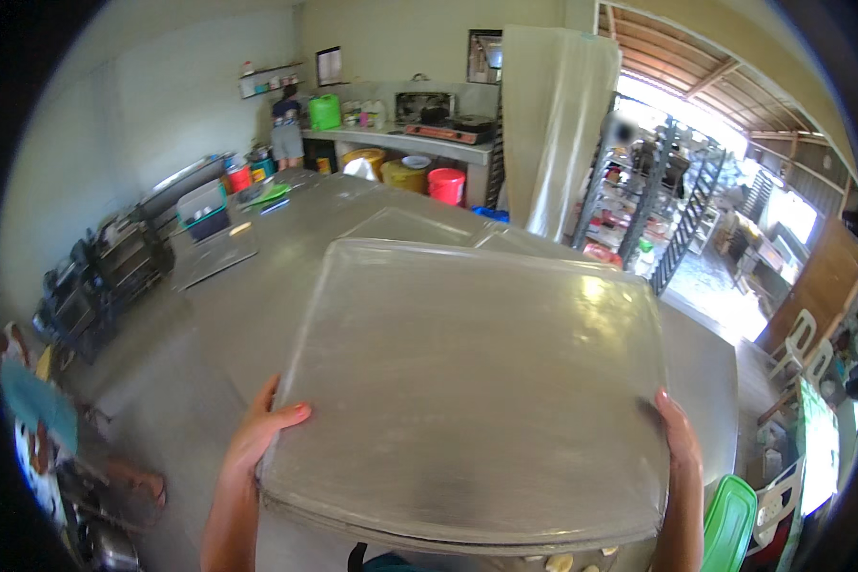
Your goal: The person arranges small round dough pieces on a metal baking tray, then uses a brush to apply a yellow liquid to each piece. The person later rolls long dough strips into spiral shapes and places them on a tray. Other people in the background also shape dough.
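Note:
A stack of rectangular metal baking trays [472, 372] fills the middle of the view, its front edge showing several layers. My left hand [268, 425] grips the left side, thumb over the top and fingers around the edge. On the opposite side, my right hand [678, 432] holds the rim, its thumb uppermost and the other fingers hidden. The stack is above a large metal-topped table [286, 225]; whether it touches the table cannot be told. Small pale pieces, perhaps dough [559, 563], show beneath its near edge.
Another tray [415, 225] lies beyond the stack. A plastic box [204, 207] stands at the table's far left. One person [286, 129] is by the back counter [372, 132], another [39, 400] at the left. Tall racks [658, 193] and a green plastic lid [729, 522] are at right.

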`<control>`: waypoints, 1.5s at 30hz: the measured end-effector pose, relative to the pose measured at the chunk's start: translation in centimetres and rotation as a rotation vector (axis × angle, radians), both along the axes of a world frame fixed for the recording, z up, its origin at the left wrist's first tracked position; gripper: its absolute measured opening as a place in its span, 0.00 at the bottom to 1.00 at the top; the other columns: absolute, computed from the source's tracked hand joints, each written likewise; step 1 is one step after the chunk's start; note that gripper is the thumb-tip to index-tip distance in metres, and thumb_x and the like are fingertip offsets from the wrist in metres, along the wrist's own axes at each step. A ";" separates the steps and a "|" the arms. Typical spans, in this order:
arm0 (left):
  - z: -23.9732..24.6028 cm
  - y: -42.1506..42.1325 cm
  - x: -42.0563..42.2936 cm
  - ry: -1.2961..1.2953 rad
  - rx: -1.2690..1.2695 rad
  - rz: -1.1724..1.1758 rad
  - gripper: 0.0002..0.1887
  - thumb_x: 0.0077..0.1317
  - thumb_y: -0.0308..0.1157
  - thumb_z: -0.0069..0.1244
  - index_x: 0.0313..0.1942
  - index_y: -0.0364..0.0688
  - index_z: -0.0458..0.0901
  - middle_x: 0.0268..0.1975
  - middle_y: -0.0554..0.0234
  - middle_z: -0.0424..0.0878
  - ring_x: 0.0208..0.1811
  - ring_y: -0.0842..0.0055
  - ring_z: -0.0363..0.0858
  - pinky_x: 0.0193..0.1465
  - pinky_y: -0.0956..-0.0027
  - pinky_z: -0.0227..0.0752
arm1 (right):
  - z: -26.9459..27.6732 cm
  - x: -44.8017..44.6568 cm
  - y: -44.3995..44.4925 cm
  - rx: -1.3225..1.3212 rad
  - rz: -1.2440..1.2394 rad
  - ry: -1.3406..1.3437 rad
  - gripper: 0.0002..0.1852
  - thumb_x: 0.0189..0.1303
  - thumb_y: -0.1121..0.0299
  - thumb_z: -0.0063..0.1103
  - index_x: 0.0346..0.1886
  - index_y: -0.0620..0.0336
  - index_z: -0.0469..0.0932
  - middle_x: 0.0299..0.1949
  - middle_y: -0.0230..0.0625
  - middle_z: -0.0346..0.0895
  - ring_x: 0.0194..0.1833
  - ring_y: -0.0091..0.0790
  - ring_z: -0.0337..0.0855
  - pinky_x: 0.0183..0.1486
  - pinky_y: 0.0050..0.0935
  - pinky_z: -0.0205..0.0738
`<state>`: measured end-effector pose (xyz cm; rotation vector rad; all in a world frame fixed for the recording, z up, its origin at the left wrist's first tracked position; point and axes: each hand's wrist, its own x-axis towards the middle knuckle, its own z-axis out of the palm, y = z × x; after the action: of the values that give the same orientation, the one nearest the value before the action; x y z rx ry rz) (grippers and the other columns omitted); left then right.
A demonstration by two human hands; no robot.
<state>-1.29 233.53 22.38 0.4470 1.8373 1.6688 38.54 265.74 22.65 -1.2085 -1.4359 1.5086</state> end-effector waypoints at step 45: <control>-0.7 -111.2 120.1 0.179 -0.264 2.782 0.32 0.71 0.55 0.45 0.61 0.35 0.73 0.54 0.62 0.77 0.52 0.76 0.75 0.57 0.71 0.68 | -4.3 32.4 -166.9 -0.541 3.110 -0.331 0.31 0.61 0.43 0.62 0.53 0.62 0.76 0.43 0.32 0.78 0.41 0.24 0.78 0.41 0.24 0.74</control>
<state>118.77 122.29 21.70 1.4860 -0.8390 -0.7684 70.92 98.81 18.40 -0.9539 0.8581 -0.8586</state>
